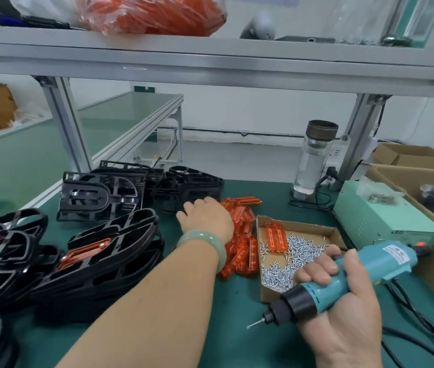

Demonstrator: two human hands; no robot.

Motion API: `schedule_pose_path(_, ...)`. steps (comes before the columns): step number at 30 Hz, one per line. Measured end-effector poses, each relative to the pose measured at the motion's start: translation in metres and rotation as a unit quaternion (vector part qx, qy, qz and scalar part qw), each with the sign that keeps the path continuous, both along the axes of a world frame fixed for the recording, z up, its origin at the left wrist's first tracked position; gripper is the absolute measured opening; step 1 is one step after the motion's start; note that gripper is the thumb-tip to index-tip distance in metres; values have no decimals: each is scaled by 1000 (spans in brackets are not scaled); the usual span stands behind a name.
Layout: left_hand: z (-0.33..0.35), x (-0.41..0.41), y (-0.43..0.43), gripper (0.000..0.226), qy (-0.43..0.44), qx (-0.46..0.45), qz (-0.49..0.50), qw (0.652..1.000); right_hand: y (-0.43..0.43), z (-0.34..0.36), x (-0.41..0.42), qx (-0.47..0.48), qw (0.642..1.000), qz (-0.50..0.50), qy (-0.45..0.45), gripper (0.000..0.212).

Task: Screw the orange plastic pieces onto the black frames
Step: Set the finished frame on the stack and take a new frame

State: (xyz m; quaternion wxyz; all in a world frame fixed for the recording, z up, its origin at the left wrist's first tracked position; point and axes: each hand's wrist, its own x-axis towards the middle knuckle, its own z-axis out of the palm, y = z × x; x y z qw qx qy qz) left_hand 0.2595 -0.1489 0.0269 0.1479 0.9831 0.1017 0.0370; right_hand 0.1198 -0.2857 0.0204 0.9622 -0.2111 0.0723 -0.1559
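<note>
Left hand [206,221] palm-down on the heap of orange pieces [242,251], fingertips hidden, grip cannot be told. Right hand [343,306] wrapped tight round the blue electric screwdriver [385,261], bit aimed left over the mat. Black frames [104,251] stacked left of the left forearm; cardboard tray [269,294] of screws [300,253] between the hands.

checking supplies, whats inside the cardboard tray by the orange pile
The cardboard tray holds a heap of silver screws and one orange plastic piece. The right hand and screwdriver hide its near right corner.
</note>
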Motion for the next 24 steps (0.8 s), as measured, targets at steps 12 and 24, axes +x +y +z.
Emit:
schedule_pose_path(12,0,21,17,38,57,50,2,997,3,2,1,8,1000,30,-6,54)
schedule_pose_path(24,-4,11,22,31,52,67,40,996,6,0,0,-10,1000,12,9,16)
